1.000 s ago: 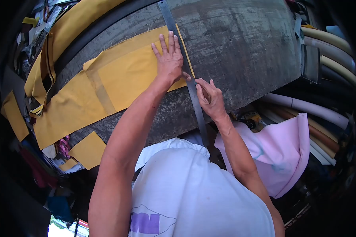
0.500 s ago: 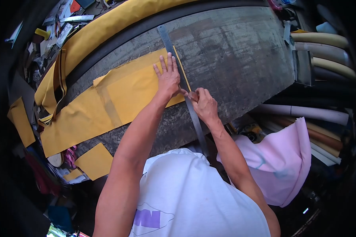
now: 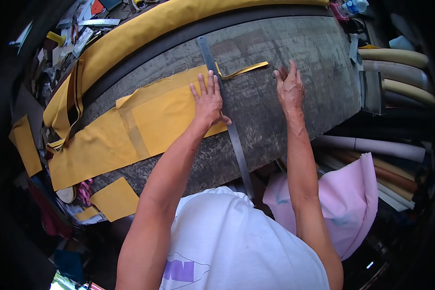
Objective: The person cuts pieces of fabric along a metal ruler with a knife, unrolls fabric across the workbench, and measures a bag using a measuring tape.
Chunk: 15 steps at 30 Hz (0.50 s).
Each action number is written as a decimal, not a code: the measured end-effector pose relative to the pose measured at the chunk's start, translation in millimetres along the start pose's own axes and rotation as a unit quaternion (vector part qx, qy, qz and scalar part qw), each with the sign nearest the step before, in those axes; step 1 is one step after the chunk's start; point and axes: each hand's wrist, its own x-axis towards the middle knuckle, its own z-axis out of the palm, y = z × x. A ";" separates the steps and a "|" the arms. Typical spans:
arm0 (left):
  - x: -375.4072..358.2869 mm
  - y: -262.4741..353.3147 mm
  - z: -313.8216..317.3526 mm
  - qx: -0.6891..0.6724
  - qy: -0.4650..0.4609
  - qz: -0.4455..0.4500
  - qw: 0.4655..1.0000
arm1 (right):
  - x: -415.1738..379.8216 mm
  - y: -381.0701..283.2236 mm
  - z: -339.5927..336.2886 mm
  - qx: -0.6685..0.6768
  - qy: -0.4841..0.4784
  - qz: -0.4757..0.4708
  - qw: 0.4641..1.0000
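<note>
My left hand point(image 3: 209, 104) lies flat with fingers spread, pressing on a yellow fabric sheet point(image 3: 164, 108) and the edge of a long metal ruler point(image 3: 237, 145). The ruler crosses the sheet's right end and runs over the table's near edge. A narrow yellow strip point(image 3: 244, 71) sits just right of the ruler, bent, its far end pointing right. Farther right, my right hand point(image 3: 291, 92) is over the dark table, its fingers partly curled. A small brown piece shows between thumb and fingers; I cannot tell what it is.
The worn dark worktop point(image 3: 314, 53) has a yellow roll point(image 3: 145, 29) along its back. Rolls of material point(image 3: 396, 75) and a draped pink sheet point(image 3: 343, 203) are at the right. Loose yellow pieces point(image 3: 115, 198) lie at the left, with tools point(image 3: 74, 30) at the upper left.
My right hand has moved right and away from the ruler. The yellow strip, straight along the ruler before, now bends out to the right. My left hand remains on the ruler.
</note>
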 end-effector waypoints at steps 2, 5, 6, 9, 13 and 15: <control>1.9 -3.3 2.3 -0.009 -0.001 0.013 1.000 | -36.3 -2.6 -6.7 0.069 -0.070 -0.025 0.995; -0.4 -18.6 16.3 -0.046 0.034 0.050 0.997 | -134.3 -2.5 -21.3 0.133 -0.225 -0.017 0.965; 0.1 -23.8 26.5 -0.062 0.061 0.068 0.994 | -171.7 4.4 -24.2 0.093 -0.279 -0.015 0.956; -14.0 -36.0 24.2 -0.150 0.165 0.093 0.970 | -270.0 32.9 -28.0 0.008 -0.406 0.034 0.913; -56.6 -58.2 34.1 -0.160 0.381 -0.074 0.907 | -335.9 62.1 -4.5 0.126 -0.369 0.105 0.915; -77.0 -81.2 45.0 -0.148 0.419 -0.267 0.855 | -345.1 73.1 -6.0 0.190 -0.318 0.104 0.923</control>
